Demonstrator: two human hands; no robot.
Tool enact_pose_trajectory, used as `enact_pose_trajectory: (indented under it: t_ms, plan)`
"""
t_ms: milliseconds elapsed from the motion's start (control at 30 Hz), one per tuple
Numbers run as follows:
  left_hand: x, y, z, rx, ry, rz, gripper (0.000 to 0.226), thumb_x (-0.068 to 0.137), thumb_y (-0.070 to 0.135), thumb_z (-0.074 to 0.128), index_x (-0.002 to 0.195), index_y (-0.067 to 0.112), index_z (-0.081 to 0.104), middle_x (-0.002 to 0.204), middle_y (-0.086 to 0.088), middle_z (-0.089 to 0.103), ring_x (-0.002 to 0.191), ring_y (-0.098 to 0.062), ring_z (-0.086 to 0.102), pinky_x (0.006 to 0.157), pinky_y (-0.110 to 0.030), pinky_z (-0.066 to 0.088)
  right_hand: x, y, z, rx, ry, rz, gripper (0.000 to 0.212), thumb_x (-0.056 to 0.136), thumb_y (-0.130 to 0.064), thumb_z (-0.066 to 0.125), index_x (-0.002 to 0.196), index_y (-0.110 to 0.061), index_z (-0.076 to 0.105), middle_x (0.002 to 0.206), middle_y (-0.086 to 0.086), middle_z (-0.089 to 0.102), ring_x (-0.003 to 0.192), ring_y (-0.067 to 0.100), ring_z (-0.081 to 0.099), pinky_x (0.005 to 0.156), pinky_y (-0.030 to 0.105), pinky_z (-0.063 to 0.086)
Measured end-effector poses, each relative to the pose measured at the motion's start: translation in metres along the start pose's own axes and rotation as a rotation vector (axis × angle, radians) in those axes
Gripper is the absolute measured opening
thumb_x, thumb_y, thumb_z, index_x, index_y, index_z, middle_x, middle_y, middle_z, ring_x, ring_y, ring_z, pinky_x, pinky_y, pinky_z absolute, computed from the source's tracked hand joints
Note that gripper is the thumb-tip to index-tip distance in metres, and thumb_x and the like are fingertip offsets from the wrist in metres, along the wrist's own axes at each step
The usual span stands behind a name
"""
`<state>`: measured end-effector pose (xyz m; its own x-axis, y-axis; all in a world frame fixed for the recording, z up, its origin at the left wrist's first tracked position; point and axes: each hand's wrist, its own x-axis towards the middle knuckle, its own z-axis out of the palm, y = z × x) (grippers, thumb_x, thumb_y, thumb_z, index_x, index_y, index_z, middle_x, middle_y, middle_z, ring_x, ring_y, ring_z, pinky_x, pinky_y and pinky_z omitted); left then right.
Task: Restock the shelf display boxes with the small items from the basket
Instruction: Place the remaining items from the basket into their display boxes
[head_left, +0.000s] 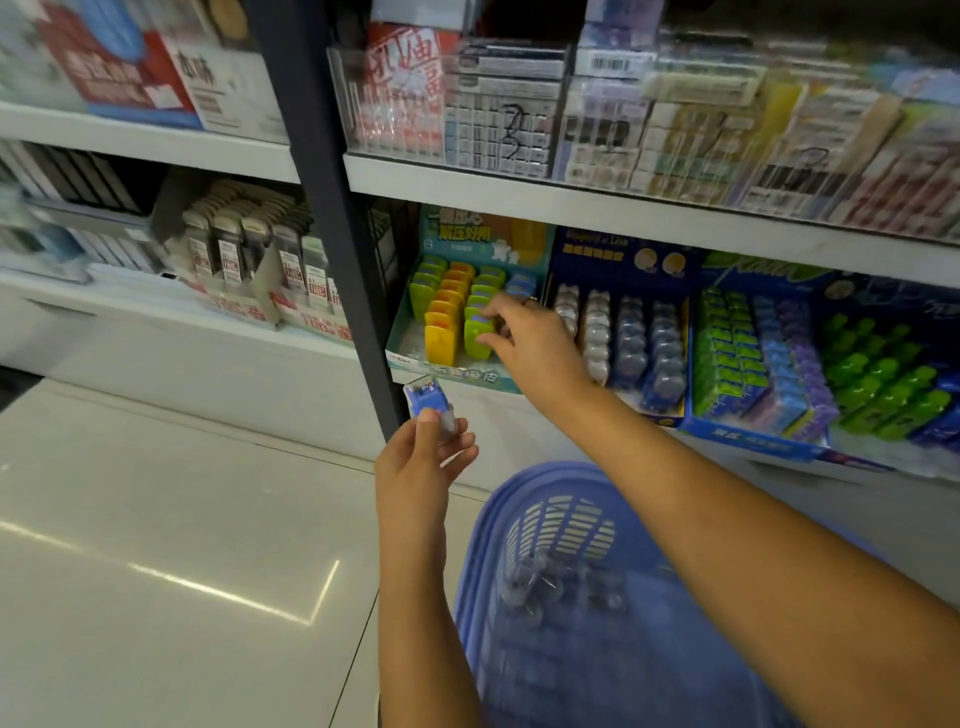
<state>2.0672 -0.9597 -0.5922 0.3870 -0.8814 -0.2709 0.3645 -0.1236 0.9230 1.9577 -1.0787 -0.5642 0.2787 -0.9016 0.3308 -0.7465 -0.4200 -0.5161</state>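
Slotted lilac-blue basket (558, 522) nearest, both grips raised beyond it.
The basket holds a few small clear-wrapped items (545, 584), too blurred to tell more. Above its rim the left-hand grip (415, 467) pinches one small blue item (427, 406) between thumb and fingers, a blue body with a clear part, held in the air just below the teal display box (453, 375). Farther on, the right-hand grip (527, 345) reaches into that box, fingertips at a green item (475, 340) among rows of yellow, orange, green and blue ones. Whether it pinches the green item, I cannot tell.

basket (550, 475) cut by bottom edge | basket items (550, 587) blurred | upper-shelf packs (727, 130) smeared, labels unreadable
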Motion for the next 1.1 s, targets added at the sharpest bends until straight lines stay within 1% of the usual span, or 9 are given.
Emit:
enact_pose_trajectory:
  t_ms: [167, 300, 533, 633, 733, 833, 900, 1033, 1100]
  plan:
    - [0.0, -0.002, 0.0, 0.012, -0.03, 0.001, 0.023, 0.097, 0.03, 0.051, 0.092, 0.016, 0.068, 0.088, -0.006, 0.074, 0.08, -0.016, 0.071, 0.066, -0.019, 0.055, 0.008, 0.004, 0.009, -0.209, -0.054, -0.131, 0.027, 0.093, -0.016, 0.056, 0.115, -0.002, 0.061, 0.114, 0.018, 0.054, 0.097, 0.032, 0.059, 0.083, 0.035, 0.047]
    - [0.002, -0.003, 0.001, -0.003, -0.05, -0.002, 0.023, 0.096, 0.03, 0.052, 0.093, 0.015, 0.069, 0.088, -0.005, 0.074, 0.081, -0.016, 0.071, 0.067, -0.02, 0.056, 0.013, 0.011, 0.012, -0.419, -0.161, -0.184, 0.034, 0.097, -0.005, 0.047, 0.13, 0.0, 0.046, 0.123, 0.017, 0.043, 0.108, 0.031, 0.051, 0.089, 0.041, 0.047]
    - [-0.008, 0.001, 0.007, 0.021, -0.111, -0.02, 0.018, 0.095, 0.031, 0.054, 0.096, 0.022, 0.07, 0.089, -0.001, 0.074, 0.085, -0.013, 0.072, 0.067, -0.018, 0.056, 0.016, -0.001, -0.003, -0.518, -0.202, -0.225, 0.035, 0.103, -0.014, 0.029, 0.128, 0.003, 0.045, 0.128, 0.016, 0.045, 0.122, 0.028, 0.038, 0.092, 0.036, 0.038]
    - [-0.017, 0.002, 0.01, 0.055, -0.102, -0.005, 0.025, 0.094, 0.031, 0.057, 0.076, 0.03, 0.073, 0.081, 0.006, 0.072, 0.078, -0.006, 0.069, 0.061, -0.014, 0.053, 0.003, -0.013, -0.014, -0.413, -0.175, -0.087, 0.038, 0.099, -0.019, 0.042, 0.135, -0.007, 0.044, 0.137, 0.015, 0.039, 0.123, 0.03, 0.04, 0.094, 0.037, 0.039]
    - [-0.023, -0.002, 0.015, 0.061, -0.125, 0.003, 0.02, 0.094, 0.028, 0.058, 0.082, 0.02, 0.072, 0.081, 0.002, 0.074, 0.079, -0.008, 0.07, 0.063, -0.014, 0.053, -0.037, -0.012, -0.026, -0.163, -0.117, 0.003, 0.047, 0.096, -0.026, 0.05, 0.14, -0.016, 0.038, 0.139, 0.011, 0.035, 0.114, 0.029, 0.051, 0.091, 0.038, 0.044]
    - [-0.027, -0.004, 0.03, -0.042, -0.209, -0.05, 0.014, 0.093, 0.017, 0.059, 0.086, 0.008, 0.067, 0.083, -0.004, 0.076, 0.086, -0.015, 0.072, 0.069, -0.018, 0.055, -0.087, -0.005, -0.042, 0.305, 0.037, 0.268, 0.034, 0.092, -0.032, 0.057, 0.124, -0.019, 0.054, 0.116, 0.004, 0.058, 0.099, 0.019, 0.062, 0.082, 0.029, 0.052]
    - [-0.034, -0.006, 0.045, -0.091, -0.317, -0.085, 0.012, 0.093, 0.014, 0.059, 0.086, 0.009, 0.067, 0.09, -0.009, 0.075, 0.091, -0.019, 0.072, 0.072, -0.021, 0.056, -0.115, -0.001, -0.053, 0.599, 0.042, 0.407, 0.026, 0.087, -0.03, 0.065, 0.111, -0.021, 0.061, 0.101, 0.001, 0.066, 0.091, 0.015, 0.066, 0.081, 0.035, 0.057]
    - [-0.053, -0.017, 0.075, -0.088, -0.459, -0.105, 0.012, 0.092, 0.018, 0.061, 0.085, 0.011, 0.067, 0.1, -0.013, 0.073, 0.098, -0.02, 0.07, 0.074, -0.02, 0.054, -0.147, 0.011, -0.07, 0.773, 0.231, 0.449, 0.022, 0.084, -0.014, 0.068, 0.091, -0.034, 0.065, 0.087, -0.015, 0.07, 0.083, 0.002, 0.067, 0.073, 0.014, 0.053]
    - [-0.058, -0.021, 0.089, -0.005, -0.458, -0.053, 0.009, 0.092, 0.018, 0.061, 0.09, 0.012, 0.068, 0.095, -0.009, 0.073, 0.095, -0.018, 0.069, 0.07, -0.016, 0.053, -0.149, 0.019, -0.08, 0.792, 0.306, 0.47, 0.022, 0.086, -0.013, 0.066, 0.091, -0.034, 0.064, 0.09, -0.011, 0.07, 0.085, 0.007, 0.067, 0.074, 0.015, 0.052]
